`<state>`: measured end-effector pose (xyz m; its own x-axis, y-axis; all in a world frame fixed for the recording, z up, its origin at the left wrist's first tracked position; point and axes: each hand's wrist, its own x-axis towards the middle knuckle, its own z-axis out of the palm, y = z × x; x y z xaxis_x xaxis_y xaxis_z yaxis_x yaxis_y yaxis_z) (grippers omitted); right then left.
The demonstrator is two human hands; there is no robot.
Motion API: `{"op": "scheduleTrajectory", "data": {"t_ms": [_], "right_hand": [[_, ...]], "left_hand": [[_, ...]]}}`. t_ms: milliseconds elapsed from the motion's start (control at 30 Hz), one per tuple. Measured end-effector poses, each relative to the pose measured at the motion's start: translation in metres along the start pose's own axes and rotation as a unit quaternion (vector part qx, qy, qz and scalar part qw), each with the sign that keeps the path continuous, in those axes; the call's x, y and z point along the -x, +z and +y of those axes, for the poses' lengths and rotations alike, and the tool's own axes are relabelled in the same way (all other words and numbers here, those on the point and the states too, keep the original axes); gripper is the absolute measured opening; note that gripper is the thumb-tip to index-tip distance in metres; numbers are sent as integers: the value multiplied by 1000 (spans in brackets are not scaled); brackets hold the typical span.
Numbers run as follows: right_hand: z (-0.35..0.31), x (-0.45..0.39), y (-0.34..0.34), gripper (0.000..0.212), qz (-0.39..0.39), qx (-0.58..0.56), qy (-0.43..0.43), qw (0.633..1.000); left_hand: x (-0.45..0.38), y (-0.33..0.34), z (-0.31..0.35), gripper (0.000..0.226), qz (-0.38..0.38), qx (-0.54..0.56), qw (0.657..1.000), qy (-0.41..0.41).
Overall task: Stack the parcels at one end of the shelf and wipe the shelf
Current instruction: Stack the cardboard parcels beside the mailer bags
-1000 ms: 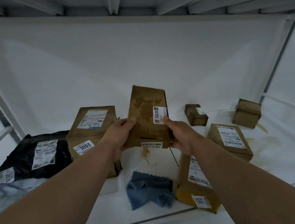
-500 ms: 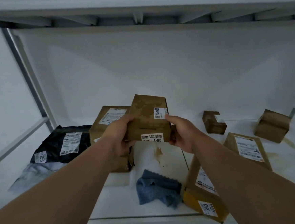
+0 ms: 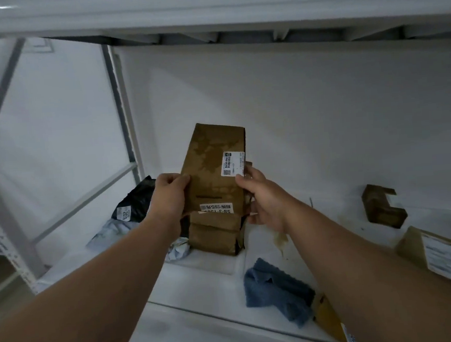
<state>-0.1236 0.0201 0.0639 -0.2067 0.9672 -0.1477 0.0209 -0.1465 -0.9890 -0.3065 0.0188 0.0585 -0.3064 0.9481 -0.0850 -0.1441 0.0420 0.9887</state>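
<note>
Head view shows the left hand (image 3: 171, 194) and right hand (image 3: 258, 195) gripping a stained brown cardboard parcel (image 3: 213, 169) by its side edges, lying on another brown box (image 3: 214, 235) toward the left end of the white shelf (image 3: 211, 285). A black mailer bag (image 3: 134, 205) lies further left (partly hidden). A blue cloth (image 3: 276, 288) sits crumpled nearby.

The held parcel (image 3: 213, 169) sits atop another parcel (image 3: 214, 233) near the shelf's (image 3: 206, 283) left end; the cloth (image 3: 276, 288) lies right of them, nearer the front edge.
</note>
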Motion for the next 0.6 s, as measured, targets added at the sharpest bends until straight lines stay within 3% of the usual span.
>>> {"op": "scheduleTrajectory", "data": {"t_ms": [300, 600], "right_hand": [[-9, -57, 103, 54, -64, 7, 0, 998], [32, -134, 172, 39, -27, 41, 99, 994]], "left_hand": [[-52, -87, 13, 17, 84, -4, 996, 30], [-133, -161, -18, 27, -8, -59, 995, -82]]}}
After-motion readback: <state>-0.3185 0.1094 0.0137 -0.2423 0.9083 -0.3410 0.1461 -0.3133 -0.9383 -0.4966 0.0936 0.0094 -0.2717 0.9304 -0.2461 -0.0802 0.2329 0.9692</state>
